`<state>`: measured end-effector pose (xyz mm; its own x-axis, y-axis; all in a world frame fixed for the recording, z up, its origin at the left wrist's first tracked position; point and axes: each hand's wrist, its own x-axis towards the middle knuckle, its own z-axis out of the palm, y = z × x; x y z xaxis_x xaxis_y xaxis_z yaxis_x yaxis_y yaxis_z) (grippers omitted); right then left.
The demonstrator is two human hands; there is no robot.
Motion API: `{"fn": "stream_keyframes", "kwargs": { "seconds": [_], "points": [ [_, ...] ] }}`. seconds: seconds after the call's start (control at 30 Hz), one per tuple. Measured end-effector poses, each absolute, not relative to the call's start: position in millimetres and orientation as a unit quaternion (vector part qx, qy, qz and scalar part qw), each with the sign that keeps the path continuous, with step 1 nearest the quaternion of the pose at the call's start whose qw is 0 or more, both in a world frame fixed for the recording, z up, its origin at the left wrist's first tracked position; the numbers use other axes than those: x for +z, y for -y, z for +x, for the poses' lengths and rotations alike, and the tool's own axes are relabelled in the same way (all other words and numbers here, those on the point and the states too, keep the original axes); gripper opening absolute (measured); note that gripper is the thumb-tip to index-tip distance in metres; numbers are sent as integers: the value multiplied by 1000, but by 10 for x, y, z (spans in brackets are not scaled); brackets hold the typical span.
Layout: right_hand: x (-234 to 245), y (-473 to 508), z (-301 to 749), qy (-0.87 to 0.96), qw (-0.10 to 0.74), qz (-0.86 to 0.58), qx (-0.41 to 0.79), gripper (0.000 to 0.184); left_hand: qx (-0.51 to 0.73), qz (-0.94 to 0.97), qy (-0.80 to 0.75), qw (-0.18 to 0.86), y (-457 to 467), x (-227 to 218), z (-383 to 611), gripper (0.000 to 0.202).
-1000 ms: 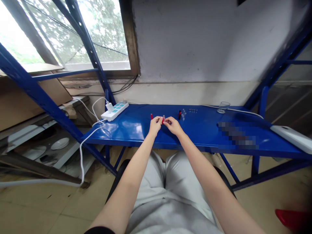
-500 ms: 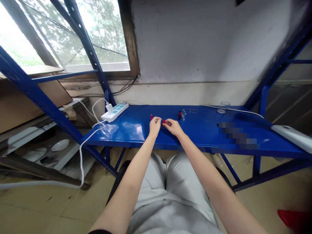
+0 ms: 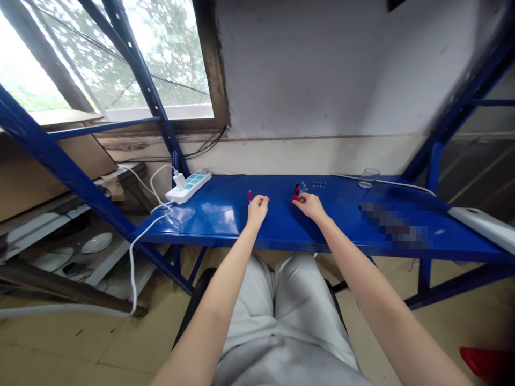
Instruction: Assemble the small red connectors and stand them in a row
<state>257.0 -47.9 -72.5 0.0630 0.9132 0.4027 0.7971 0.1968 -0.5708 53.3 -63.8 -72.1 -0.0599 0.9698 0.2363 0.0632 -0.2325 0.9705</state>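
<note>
1. Blue shelf point(image 3: 341, 225): lies under both hands.
2. Left hand point(image 3: 257, 206): rests on the shelf with fingers curled inward; whether they pinch anything cannot be told.
3. Right hand point(image 3: 309, 204): apart from the left hand, fingertips pressed together on a small red piece point(image 3: 295, 198).
4. Power strip point(image 3: 189, 185): well left of the left hand.
5. Glass point(image 3: 369, 177): right of and beyond the right hand.
6. Small bottles point(image 3: 300, 188): just beyond the right fingertips.
7. Red pin point(image 3: 250, 195): just beside the left hand.
</note>
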Motion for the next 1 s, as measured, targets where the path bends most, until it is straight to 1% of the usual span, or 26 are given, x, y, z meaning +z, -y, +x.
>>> {"fn": "stream_keyframes", "kwargs": {
  "seconds": [0.2,0.43,0.6,1.0],
  "points": [
    [-718,443,2585,677,333,-652,76,15,552,571,-476,378,626,-731,530,18],
    [-718,456,2555,655,323,-680,68,15,555,581,-479,354,625,-742,528,19],
    [-705,468,2533,646,288,-703,72,17,550,586,-484,346,626,-745,529,20],
    [-718,500,2521,647,278,-707,68,16,547,591,-489,335,614,-755,527,20]
  ]
}}
